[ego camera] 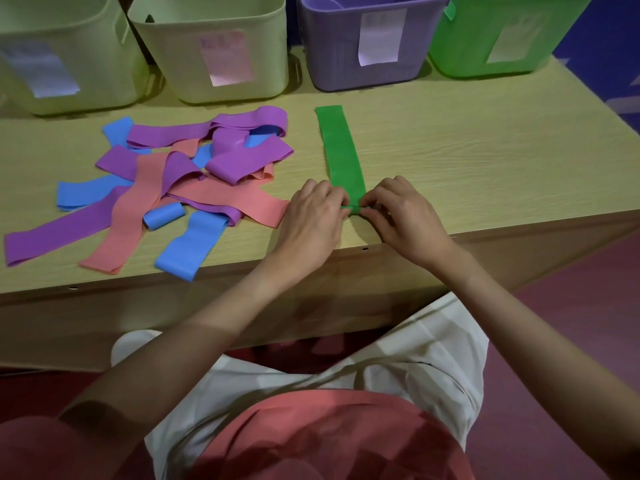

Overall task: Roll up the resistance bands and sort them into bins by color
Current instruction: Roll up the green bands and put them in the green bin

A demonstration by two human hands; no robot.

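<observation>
Head view has both hands, left hand (311, 216) and right hand (403, 216), pinching the near end of the green band (341, 150) flat on the desk (467, 150), roll barely begun, so next looks like rolling toward the green bin (502, 32).

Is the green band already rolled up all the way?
No, only the near end of the green band is curled between both hands; the rest lies flat on the table.

Wood-grain table (485, 150), maroon floor (571, 323), blue wall (595, 43).
</observation>
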